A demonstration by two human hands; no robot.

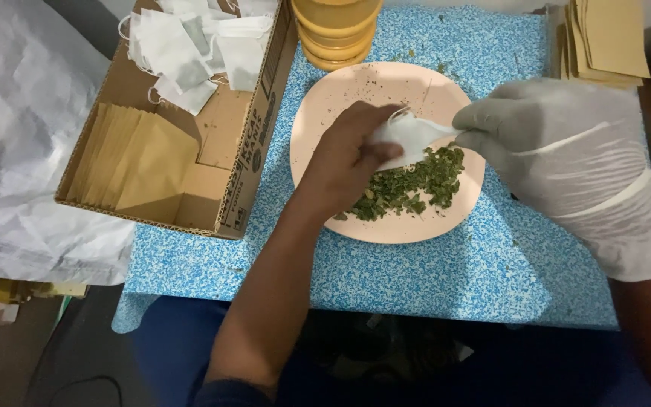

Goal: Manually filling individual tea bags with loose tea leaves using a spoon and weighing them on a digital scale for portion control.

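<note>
Here, both hands meet over a round, pale pink plate [340, 98] that sits on a foam-like table top [491, 264] speckled blue and white. The bare left hand [348, 154] has its fingers pinched around one end of a small white pouch [410, 136], thin and papery, with a fine string looping off its top. The right hand [559, 143], in a loose, wrinkled white glove, grips the pouch's other end between thumb and fingertips. The pouch hangs just above a single heap of dried leaves [416, 185], green, flaky and crumbled, on the near half of the plate; small crumbs dot the rest of it.

To the left stands one cardboard box [235, 173], open on top. Inside it lies a row of flat tan envelopes [137, 162], too tightly packed to count, and behind them a loose pile of white pouches [190, 45]. A second stack of tan envelopes [604, 38] rests at the far right. One ribbed yellow jar [337, 30] stands just behind the plate.
</note>
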